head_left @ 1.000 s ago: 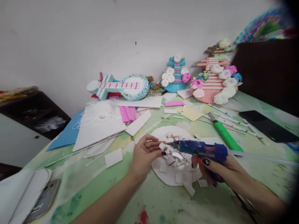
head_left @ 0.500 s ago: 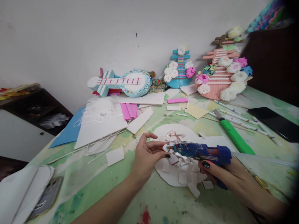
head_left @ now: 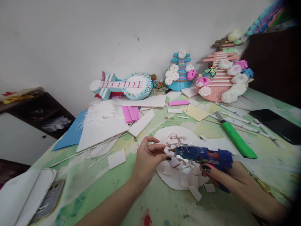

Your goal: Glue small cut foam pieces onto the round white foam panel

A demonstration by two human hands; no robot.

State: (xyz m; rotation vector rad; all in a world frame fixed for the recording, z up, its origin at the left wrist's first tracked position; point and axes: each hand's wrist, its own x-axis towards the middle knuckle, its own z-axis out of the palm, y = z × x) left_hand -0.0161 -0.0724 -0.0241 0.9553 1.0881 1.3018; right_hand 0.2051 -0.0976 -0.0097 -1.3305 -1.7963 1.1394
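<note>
Fingers [head_left: 157,147] of the left hand [head_left: 145,160] pinch a small white piece [head_left: 166,151] in the frame's lower middle, beside the nozzle [head_left: 172,150] of the blue glue gun [head_left: 196,153] gripped in the right hand [head_left: 224,178], over a round white board [head_left: 181,131] on the paint-stained bench [head_left: 87,182], with a green cutter [head_left: 237,139] at right.

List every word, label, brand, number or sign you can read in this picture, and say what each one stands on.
No text can be read anywhere.
Hot glue gun in the right hand: faint marks along its side, too small and blurred to read.
Grey smartphone at the left: a white mark on its back, too blurred to tell whether it is lettering.
Black smartphone: dark face, no text visible.
</note>
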